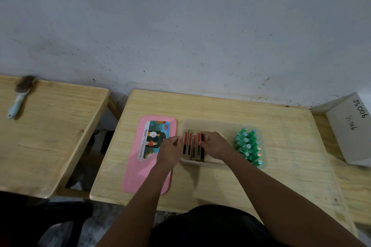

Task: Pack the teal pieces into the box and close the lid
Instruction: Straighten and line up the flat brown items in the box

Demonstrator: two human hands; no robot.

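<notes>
A clear plastic box point(218, 124) stands on the wooden table. Several teal pieces point(248, 147) stand packed upright at its right end. At its left end lies a row of several narrow gold cartons with red and black panels point(192, 145). My left hand point(170, 151) rests against the left side of that row, at the box's left wall. My right hand point(213, 144) presses on the right side of the row, fingers curled over the last carton. The pink lid point(140, 170), with a printed label, lies flat to the left of the box.
The wooden table point(220, 186) backs onto a grey wall. A white cardboard box marked JS006 point(353, 128) sits at the right. A second wooden table point(50, 136) to the left carries a brush point(21, 94). A gap separates the two tables.
</notes>
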